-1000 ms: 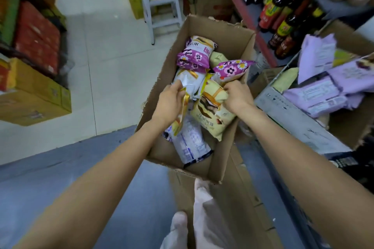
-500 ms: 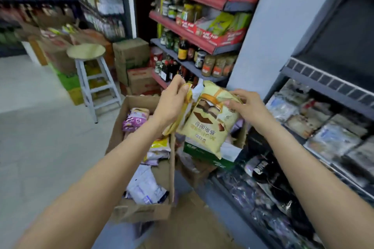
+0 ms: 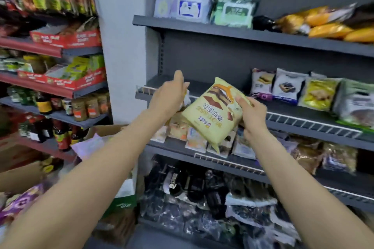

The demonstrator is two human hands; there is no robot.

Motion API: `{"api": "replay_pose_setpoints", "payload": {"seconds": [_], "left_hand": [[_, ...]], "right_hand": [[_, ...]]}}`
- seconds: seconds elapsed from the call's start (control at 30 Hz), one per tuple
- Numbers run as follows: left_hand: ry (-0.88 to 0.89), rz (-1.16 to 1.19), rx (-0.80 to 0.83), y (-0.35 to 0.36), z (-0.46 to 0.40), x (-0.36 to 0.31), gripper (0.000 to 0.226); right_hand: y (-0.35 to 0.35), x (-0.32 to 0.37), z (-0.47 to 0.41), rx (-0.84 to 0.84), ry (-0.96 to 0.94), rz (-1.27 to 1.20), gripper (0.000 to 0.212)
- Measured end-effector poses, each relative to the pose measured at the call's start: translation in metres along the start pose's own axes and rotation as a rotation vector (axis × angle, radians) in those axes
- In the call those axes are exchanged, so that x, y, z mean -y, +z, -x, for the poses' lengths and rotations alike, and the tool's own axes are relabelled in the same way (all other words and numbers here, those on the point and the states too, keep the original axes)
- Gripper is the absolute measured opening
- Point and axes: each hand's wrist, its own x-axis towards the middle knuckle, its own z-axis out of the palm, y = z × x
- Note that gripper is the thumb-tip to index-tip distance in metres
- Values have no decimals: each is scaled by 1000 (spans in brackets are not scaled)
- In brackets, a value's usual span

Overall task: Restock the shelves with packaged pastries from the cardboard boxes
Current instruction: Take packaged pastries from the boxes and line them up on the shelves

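Right hand (image 3: 252,114) grips yellow pastry bag (image 3: 212,113), upside down, at middle shelf (image 3: 303,122). Left hand (image 3: 169,97) curled round another packet (image 3: 186,97), mostly hidden, probably white.

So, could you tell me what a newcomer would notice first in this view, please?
The eye lands on the yellow pastry bag, held mid-frame in front of the dark shelves, its print upside down. The right hand pinches its right edge, while the left hand, just to its left, grips something mostly hidden behind it. Behind them, the middle shelf's left end is bare, with packets lined up further right.
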Motion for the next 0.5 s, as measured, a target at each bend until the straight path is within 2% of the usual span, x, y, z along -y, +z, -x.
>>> {"api": "replay_pose_setpoints", "payload": {"seconds": [0.13,0.23,0.33,0.43,0.5], "left_hand": [[8,74,-64,45,-42,-79,44],[41,56,-92,78,-68,-126,50],[67,-33,-39,112,-88,-166,53],[127,-18,115,142,-101,-201,58],[184,6,180,159,-110,-219,67]], "right_hand": [[-86,12,-51,-204,98,-204,22],[-144,19,-84,-330,188,-368,23],[-186,20,-117,-250,279,-531,13],[-205,20,-142,-244,339,-766,29],[-203,19,-157,-202,364,-772,34]]}}
